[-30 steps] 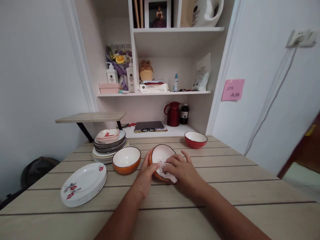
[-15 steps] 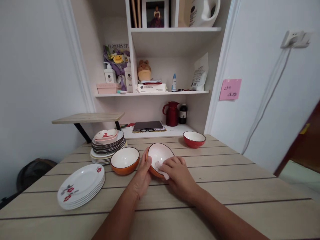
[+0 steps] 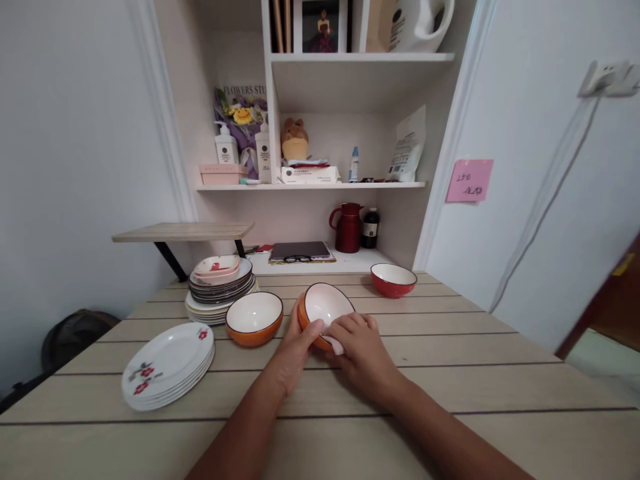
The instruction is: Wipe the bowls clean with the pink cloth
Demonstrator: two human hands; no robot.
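Observation:
An orange bowl [image 3: 327,303] with a white inside and dark rim is tilted toward me above the table's middle. My left hand [image 3: 296,347] grips its left side, the thumb lying over the near rim. At the near right rim, my right hand [image 3: 357,343] is closed on a pale cloth or tissue [image 3: 334,345], pressing it against the bowl; most of it is hidden under the fingers. A second orange bowl [image 3: 254,320] stands upright just left of my left hand. Farther back on the right sits a red bowl [image 3: 393,280].
White flowered plates [image 3: 167,367] are stacked at the left front. Behind them rises a pile of plates [image 3: 223,290] topped by small dishes. A small raised shelf [image 3: 185,232] overhangs the back left. A red jug [image 3: 347,228] and a laptop-like slab [image 3: 300,251] lie beyond the table [image 3: 450,373].
The held bowl has turned and tipped a little more. My left thumb has shifted right along its rim, and my right fingers cover more of the cloth. The view has swung slightly left.

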